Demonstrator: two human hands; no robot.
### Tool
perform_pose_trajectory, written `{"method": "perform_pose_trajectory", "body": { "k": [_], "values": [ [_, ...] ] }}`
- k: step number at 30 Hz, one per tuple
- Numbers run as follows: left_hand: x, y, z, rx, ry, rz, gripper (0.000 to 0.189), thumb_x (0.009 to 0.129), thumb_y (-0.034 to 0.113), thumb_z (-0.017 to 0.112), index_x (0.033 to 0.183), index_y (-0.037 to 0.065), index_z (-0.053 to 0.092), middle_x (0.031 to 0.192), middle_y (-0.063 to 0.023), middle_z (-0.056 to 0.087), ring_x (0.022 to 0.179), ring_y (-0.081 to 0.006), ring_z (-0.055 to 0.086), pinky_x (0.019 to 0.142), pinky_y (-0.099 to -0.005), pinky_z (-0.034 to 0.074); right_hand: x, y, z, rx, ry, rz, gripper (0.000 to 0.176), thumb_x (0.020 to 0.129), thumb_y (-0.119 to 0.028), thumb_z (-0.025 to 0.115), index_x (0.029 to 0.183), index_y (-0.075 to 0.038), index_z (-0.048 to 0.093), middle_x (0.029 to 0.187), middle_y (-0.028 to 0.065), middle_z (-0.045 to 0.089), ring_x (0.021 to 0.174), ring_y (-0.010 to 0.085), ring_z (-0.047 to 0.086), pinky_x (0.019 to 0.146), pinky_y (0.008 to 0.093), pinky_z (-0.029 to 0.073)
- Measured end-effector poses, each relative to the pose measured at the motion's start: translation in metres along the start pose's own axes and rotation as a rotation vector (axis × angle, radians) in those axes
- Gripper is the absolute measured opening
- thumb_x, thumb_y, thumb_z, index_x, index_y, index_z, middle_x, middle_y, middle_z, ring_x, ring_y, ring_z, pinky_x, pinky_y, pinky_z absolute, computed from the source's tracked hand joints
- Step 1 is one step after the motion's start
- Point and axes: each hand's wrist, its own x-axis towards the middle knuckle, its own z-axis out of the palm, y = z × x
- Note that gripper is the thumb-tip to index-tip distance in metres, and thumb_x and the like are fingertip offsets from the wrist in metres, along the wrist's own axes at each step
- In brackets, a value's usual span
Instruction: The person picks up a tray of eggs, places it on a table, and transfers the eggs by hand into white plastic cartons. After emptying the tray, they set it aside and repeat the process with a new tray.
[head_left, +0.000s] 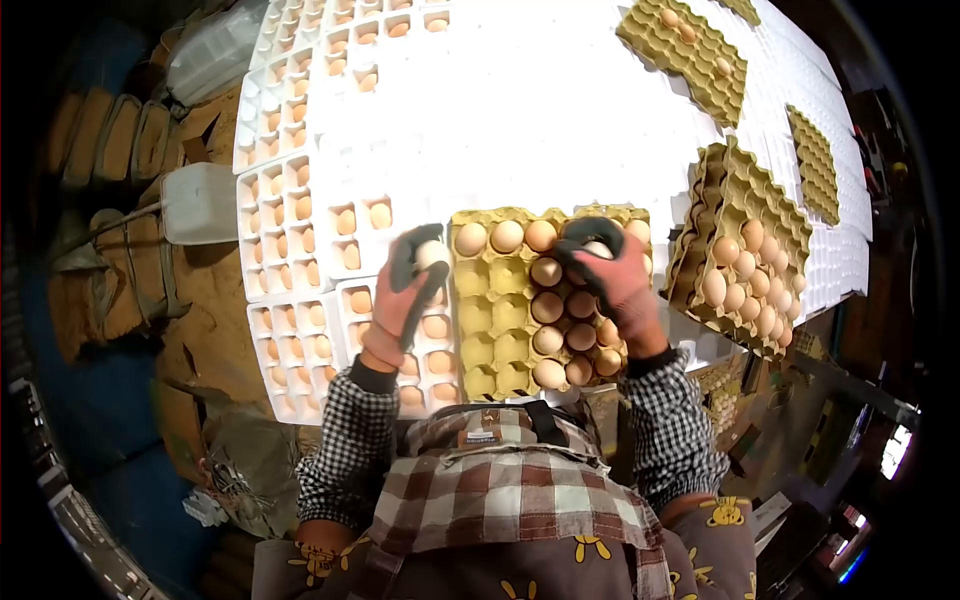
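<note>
My left hand (400, 300), in a pink and black glove, is closed around an egg (432, 255) above the edge between the white foam trays and a yellowish pulp egg tray (463, 345). My right hand (622, 285), gloved alike, is over the right part of that pulp tray, its fingers around another egg (598, 250). Eggs fill much of the tray's back row and its right side. The left columns show bare cups below the back row. Part of the right side is hidden under my right hand.
White foam trays (345, 285) with eggs in square cells stand at left. A stack of pulp trays (700, 240) holding loose eggs sits at right. Further pulp trays (690, 55) lie at the back right. A white foam box (203, 203) stands beyond the left edge.
</note>
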Motion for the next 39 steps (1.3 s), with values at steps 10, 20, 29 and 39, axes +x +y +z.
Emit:
{"method": "perform_pose_trajectory", "body": {
  "k": [10, 20, 29, 39],
  "values": [
    [0.055, 0.038, 0.025, 0.849, -0.189, 0.228, 0.046, 0.077, 0.018, 0.069, 0.122, 0.013, 0.058, 0.109, -0.0147, 0.064, 0.092, -0.0268, 0.065, 0.078, -0.0340, 0.053, 0.001, -0.019, -0.046, 0.479, -0.083, 0.004, 0.036, 0.086, -0.020, 0.059, 0.115, 0.000, 0.064, 0.103, 0.0053, 0.067, 0.089, 0.0146, 0.060, 0.079, 0.0270, 0.050],
    [0.069, 0.060, 0.078, 1.758, -0.561, 0.121, 0.051, 0.073, 0.034, 0.072, 0.121, 0.022, 0.062, 0.134, -0.0176, 0.042, 0.096, -0.0256, 0.062, 0.077, -0.0371, 0.054, 0.044, -0.049, -0.013, -1.637, -0.310, -0.231, 0.044, 0.064, -0.024, 0.079, 0.104, -0.010, 0.065, 0.123, 0.0152, 0.049, 0.093, 0.0276, 0.064, 0.079, 0.0366, 0.054],
    [0.009, 0.023, 0.037, -1.135, -0.264, -0.411, 0.037, 0.100, 0.030, 0.045, 0.126, 0.005, 0.047, 0.108, -0.0120, 0.059, 0.089, -0.0174, 0.060, 0.058, -0.0248, 0.053, -0.004, -0.007, 0.025, 1.434, -0.488, 0.258, 0.047, 0.096, -0.040, 0.048, 0.123, -0.002, 0.053, 0.118, 0.0100, 0.058, 0.083, 0.0189, 0.060, 0.065, 0.0228, 0.049],
    [-0.036, 0.009, -0.050, 1.086, 0.499, -0.063, 0.057, 0.068, 0.019, 0.079, 0.121, 0.016, 0.060, 0.118, -0.0130, 0.051, 0.105, -0.0320, 0.057, 0.088, -0.0395, 0.050, -0.017, -0.010, 0.076, 0.556, -0.305, 0.204, 0.043, 0.091, -0.021, 0.058, 0.128, 0.001, 0.053, 0.115, 0.0053, 0.060, 0.097, 0.0132, 0.058, 0.083, 0.0294, 0.049]
  ]
}}
